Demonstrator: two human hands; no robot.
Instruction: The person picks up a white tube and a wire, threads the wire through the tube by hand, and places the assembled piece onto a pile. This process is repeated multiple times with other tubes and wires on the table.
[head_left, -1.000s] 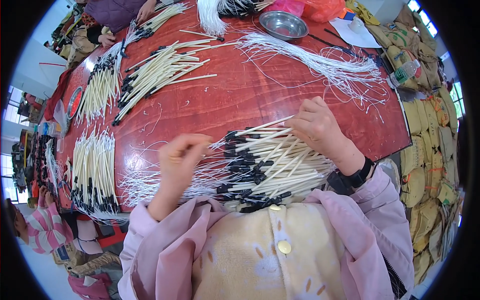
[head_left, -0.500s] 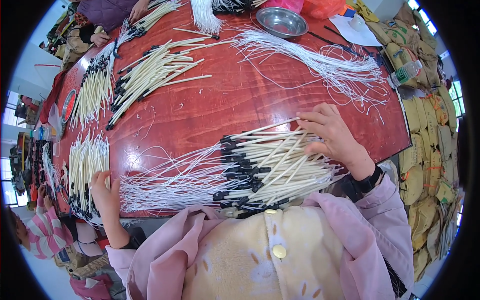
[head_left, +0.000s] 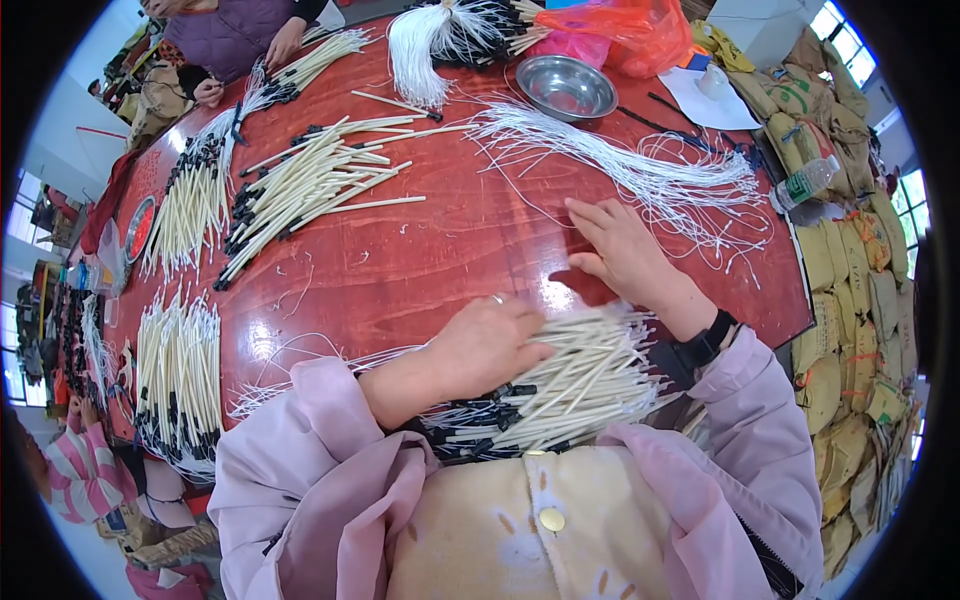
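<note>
- The left hand (head_left: 487,345) had come back from the table's left edge, where it was half a second before, and lay palm down on the near pile of cream sticks (head_left: 570,385), fingers loosely spread and pressing rather than gripping.
- The right hand (head_left: 628,258) rested flat on the red table (head_left: 420,260) just beyond that pile, fingers stretched wide, nothing pinched between them as far as the view showed (a dark watch sat on its wrist).
- The pile itself lay at the near table edge, right against the person's pink sleeves, its black-capped ends (head_left: 480,420) pointing left and thin white strings trailing out past them.
- With both hands now bearing on or beside the same heap, the work looked like gathering and squaring the sticks rather than fetching more; that is a judgement only.
- Farther off lay other stick bundles (head_left: 310,185), a spread of loose white strings (head_left: 640,170), a steel bowl (head_left: 566,87) and an orange plastic bag (head_left: 620,25).
- Another person's hands (head_left: 285,45) worked at the far left corner, well apart.
</note>
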